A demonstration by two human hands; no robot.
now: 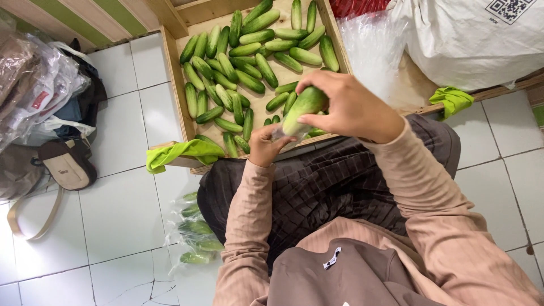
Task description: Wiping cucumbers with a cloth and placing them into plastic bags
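My right hand (351,105) grips a pale green cucumber (305,106) from above, its lower end pointing down to my left hand (266,144). My left hand pinches a thin clear plastic wrap (279,132) at the cucumber's tip. Both hands hover over the near edge of a shallow wooden tray (175,85) that holds several loose cucumbers (249,62). My lap in a dark pleated skirt lies just below.
A green cloth (184,152) lies at the tray's near left corner, another green cloth (451,99) to the right. Bagged cucumbers (195,232) sit on the white tile floor by my left knee. Bags (62,164) are piled at left, white sacks (470,39) at upper right.
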